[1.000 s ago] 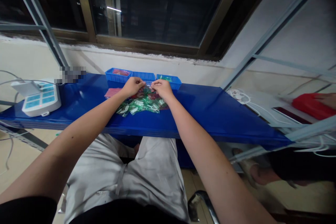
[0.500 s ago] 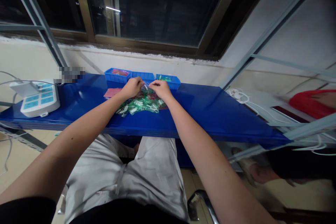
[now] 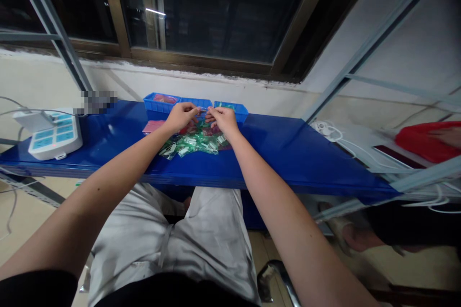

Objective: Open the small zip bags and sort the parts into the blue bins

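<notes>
A small clear plastic bag (image 3: 203, 110) is stretched between my two hands, above a heap on the table. My left hand (image 3: 182, 116) pinches its left edge, and my right hand (image 3: 224, 119) pinches the right edge. Beneath them lies a pile of small clear packets (image 3: 192, 144) with green and whitish pieces inside; some reddish packets show among them. A flat pink packet (image 3: 154, 126) lies just left of the pile, partly behind my left wrist. What the held bag contains is too small to make out.
Behind my hands stand blue bins: the left bin (image 3: 161, 101) holds pink items, the right bin (image 3: 230, 110) green ones. A white power strip (image 3: 55, 135) sits on the blue table (image 3: 277, 153) at left. Grey shelf posts flank the table. Another person's foot shows at lower right.
The clear bag between my hands has risen slightly and lies flatter. My fingers have shifted along its edges, with the right fingers more curled beneath it. The pile looks unchanged.
</notes>
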`<state>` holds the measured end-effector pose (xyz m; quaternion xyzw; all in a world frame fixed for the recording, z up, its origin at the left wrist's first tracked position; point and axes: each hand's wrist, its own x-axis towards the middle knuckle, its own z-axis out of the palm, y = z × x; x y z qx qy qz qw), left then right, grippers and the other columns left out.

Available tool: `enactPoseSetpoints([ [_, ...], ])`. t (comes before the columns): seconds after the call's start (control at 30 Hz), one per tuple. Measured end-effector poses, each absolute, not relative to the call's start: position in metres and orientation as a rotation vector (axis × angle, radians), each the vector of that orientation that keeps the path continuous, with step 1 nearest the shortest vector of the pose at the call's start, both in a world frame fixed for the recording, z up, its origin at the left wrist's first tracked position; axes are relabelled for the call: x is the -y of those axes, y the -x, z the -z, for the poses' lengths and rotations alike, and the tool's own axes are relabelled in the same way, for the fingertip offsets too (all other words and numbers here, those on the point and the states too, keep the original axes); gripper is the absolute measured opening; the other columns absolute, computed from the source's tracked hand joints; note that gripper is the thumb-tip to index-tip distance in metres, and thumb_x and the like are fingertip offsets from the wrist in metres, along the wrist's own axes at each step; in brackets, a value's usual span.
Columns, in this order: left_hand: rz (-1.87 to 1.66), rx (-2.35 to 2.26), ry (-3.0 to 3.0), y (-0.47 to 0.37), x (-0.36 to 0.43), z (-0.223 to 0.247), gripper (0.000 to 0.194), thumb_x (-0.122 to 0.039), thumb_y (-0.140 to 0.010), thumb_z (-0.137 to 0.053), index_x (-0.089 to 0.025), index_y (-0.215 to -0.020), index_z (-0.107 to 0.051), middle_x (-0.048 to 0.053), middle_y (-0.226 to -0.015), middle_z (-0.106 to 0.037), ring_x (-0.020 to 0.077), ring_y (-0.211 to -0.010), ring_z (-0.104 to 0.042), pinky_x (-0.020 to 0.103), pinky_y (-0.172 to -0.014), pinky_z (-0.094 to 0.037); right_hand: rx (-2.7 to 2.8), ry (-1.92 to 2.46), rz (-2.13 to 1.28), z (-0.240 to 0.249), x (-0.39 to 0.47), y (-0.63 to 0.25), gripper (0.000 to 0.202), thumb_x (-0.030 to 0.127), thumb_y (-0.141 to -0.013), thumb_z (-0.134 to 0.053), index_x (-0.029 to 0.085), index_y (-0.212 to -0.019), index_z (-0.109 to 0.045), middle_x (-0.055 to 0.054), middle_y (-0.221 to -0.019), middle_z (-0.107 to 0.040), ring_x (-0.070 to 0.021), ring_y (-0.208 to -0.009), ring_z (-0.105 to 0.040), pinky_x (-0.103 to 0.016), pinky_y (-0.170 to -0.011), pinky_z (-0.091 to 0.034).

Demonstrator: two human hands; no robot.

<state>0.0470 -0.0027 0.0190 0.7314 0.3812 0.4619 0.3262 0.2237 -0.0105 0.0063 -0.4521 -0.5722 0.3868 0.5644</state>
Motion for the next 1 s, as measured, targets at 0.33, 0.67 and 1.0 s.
enactPoseSetpoints([
  [0.33, -1.288, -0.912, -1.856, -0.048, 0.001, -0.018, 0.027, -0.008, -0.07, -0.069, -0.017, -0.089, -0.052, -0.002, -0.069, -0.066, 0.0129, -0.059, -0.063, 0.022, -0.057, -0.048, 1.479, 1.042, -0.674, 0.003, 0.005, -0.224, 0.019, 0.012, -0.071, -0.066, 0.021, -0.079, -0.052, 0.005, -0.061, -0.057, -0.0125, -0.055, -0.056, -0.022, -0.052, -0.043],
  [0.67, -1.292, -0.952, -1.865, -0.049, 0.001, -0.018, 0.026, -0.007, -0.071, -0.069, -0.018, -0.087, -0.051, -0.002, -0.067, -0.065, 0.0125, -0.058, -0.062, 0.022, -0.057, -0.046, 1.553, 1.056, -0.618, 0.003, 0.004, -0.226, 0.011, 0.016, -0.069, -0.065, 0.02, -0.071, -0.055, 0.001, -0.066, -0.06, -0.0158, -0.066, -0.058, -0.028, -0.063, -0.047],
  [1.0, -1.328, -1.129, -1.626, -0.04, -0.014, -0.01, 0.008, -0.008, -0.078, -0.062, -0.012, -0.082, -0.068, 0.004, -0.062, -0.067, 0.0162, -0.059, -0.066, 0.03, -0.066, -0.053, 1.532, 1.15, -0.643, 0.003, 0.004, -0.227, 0.003, 0.018, -0.07, -0.062, 0.02, -0.071, -0.06, 0.001, -0.06, -0.06, -0.0162, -0.059, -0.058, -0.029, -0.06, -0.048],
])
